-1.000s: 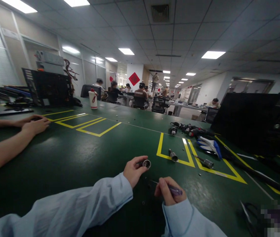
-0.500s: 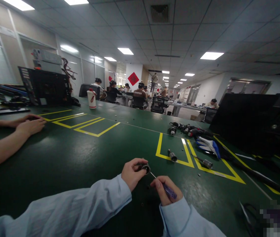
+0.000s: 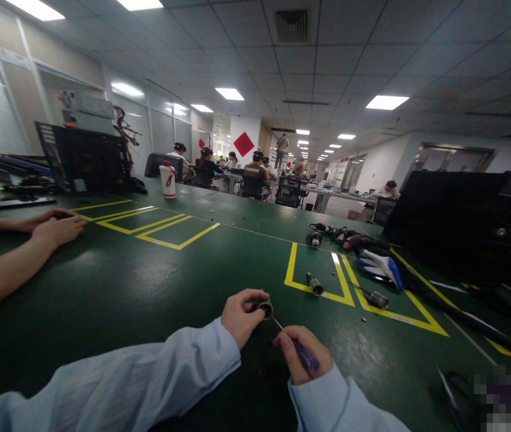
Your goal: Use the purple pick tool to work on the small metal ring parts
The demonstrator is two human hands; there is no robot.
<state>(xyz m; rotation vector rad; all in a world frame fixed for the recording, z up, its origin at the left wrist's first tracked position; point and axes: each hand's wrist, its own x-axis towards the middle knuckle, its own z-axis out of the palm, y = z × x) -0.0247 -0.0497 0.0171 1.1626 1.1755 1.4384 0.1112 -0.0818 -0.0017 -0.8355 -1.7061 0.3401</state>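
Observation:
My left hand point(image 3: 241, 315) pinches a small round metal part point(image 3: 265, 308) just above the green table point(image 3: 147, 282). My right hand point(image 3: 301, 354) is closed round a small screwdriver with a purple handle point(image 3: 305, 356). Its thin shaft runs up and left, and the tip touches the metal part. Both my sleeves are light blue and rest near the table's front edge.
Another person's bare forearms and hands point(image 3: 54, 228) lie on the table at the left. A small metal cylinder point(image 3: 314, 284) and a second screwdriver point(image 3: 372, 295) lie in yellow-taped boxes. A blue-white glove point(image 3: 381, 266), several dark parts point(image 3: 336, 235), a black case point(image 3: 457, 222), a cup point(image 3: 167, 180).
My right hand swung the screwdriver from lying flat to pointing at the metal part, and the tip met it. My left hand dropped slightly with the part.

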